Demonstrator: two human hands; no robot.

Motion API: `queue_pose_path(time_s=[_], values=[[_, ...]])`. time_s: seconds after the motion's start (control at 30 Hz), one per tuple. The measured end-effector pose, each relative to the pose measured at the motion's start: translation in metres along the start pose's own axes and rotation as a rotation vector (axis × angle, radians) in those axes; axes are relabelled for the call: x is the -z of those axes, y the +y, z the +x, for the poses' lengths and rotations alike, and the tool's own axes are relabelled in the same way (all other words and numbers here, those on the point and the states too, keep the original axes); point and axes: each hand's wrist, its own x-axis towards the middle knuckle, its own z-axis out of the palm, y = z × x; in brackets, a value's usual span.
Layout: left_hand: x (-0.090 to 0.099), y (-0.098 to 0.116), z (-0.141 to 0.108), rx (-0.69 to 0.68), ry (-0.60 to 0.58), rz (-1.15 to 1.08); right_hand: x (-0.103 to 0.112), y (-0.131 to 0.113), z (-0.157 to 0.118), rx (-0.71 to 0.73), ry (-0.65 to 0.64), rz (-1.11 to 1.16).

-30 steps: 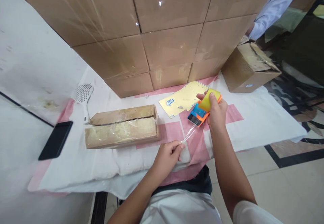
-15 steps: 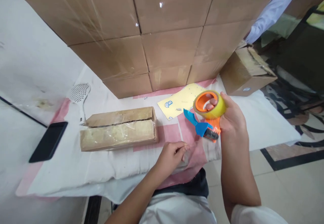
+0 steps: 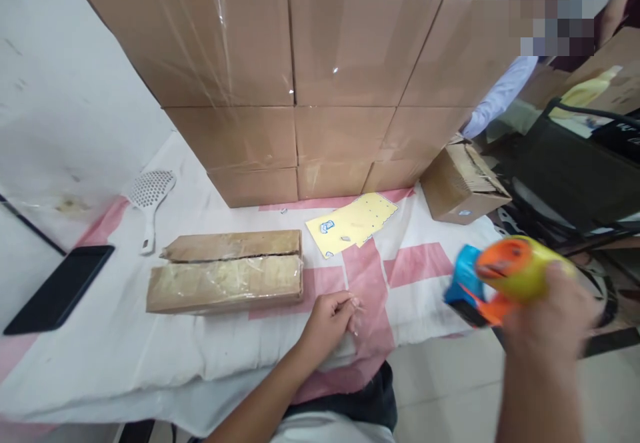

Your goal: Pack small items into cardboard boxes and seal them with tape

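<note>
My right hand [image 3: 555, 309], smeared by motion, is closed on a tape dispenser [image 3: 493, 303] with an orange and blue frame and a yellow roll. It is held up past the table's right front edge. My left hand [image 3: 327, 319] is low over the table's front edge, fingers pinched on what looks like a small piece of clear tape [image 3: 356, 311]. To its left lies a long, taped cardboard box [image 3: 225, 283], with a gap along its top seam. A yellow paper sheet [image 3: 350, 224] with blue drawings lies flat beyond my left hand.
Stacked cartons [image 3: 345, 63] under clear wrap stand along the back. A white slotted skimmer [image 3: 151, 196] and a dark phone [image 3: 60, 289] lie at the left. An open carton [image 3: 463, 183] stands at the right back, near another person's sleeve [image 3: 505, 93]. A dark chair [image 3: 590, 149] is beyond.
My right hand has swung right and down with the tape dispenser, away from above the yellow sheet. My left hand stays pinched in nearly the same place. The view has tilted up.
</note>
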Motion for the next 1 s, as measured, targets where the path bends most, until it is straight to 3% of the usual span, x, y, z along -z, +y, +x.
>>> queue_pose_path(time_s=[0.03, 0.07, 0.17, 0.23, 0.33, 0.53, 0.6, 0.67, 0.7, 0.73, 0.8, 0.83, 0.9, 1.0], values=[[0.001, 0.001, -0.001, 0.025, 0.006, -0.038, -0.018, 0.013, -0.001, 0.034, 0.144, 0.017], [0.003, 0.001, -0.002, 0.044, 0.012, -0.059, -0.037, 0.025, -0.002, -0.001, 0.15, 0.028], [0.011, 0.0, -0.006, 0.065, 0.043, -0.062, -0.084, 0.061, -0.002, -0.15, -0.045, 0.123], [0.016, -0.001, -0.01, 0.068, 0.066, -0.059, -0.101, 0.079, 0.001, -0.237, -0.115, 0.168], [0.021, -0.003, -0.014, 0.085, 0.069, -0.054, -0.101, 0.095, 0.01, -0.325, -0.19, 0.086], [0.023, -0.006, -0.017, 0.073, 0.061, -0.049, -0.07, 0.095, 0.03, -0.177, -0.109, -0.665], [0.024, -0.007, -0.018, 0.071, 0.052, -0.06, -0.064, 0.084, 0.024, -0.076, -0.045, -0.769], [0.026, -0.007, -0.02, 0.091, 0.048, -0.083, -0.062, 0.064, 0.001, 0.152, -0.05, -0.764], [0.027, -0.006, -0.021, 0.097, 0.049, -0.091, -0.063, 0.051, -0.016, 0.267, -0.127, -0.718], [0.029, -0.005, -0.023, 0.095, 0.05, -0.089, -0.063, 0.038, -0.036, 0.325, -0.297, -0.62], [0.032, -0.001, -0.029, 0.068, 0.045, -0.05, -0.068, 0.013, -0.079, 0.319, -0.803, -0.394], [0.033, 0.002, -0.031, 0.045, 0.038, -0.008, -0.071, 0.003, -0.099, 0.294, -0.973, -0.355], [0.035, 0.01, -0.037, -0.016, 0.02, 0.105, -0.079, -0.011, -0.126, 0.223, -1.091, -0.321], [0.036, 0.019, -0.043, -0.1, 0.009, 0.241, -0.092, -0.016, -0.136, 0.156, -1.063, -0.28]])
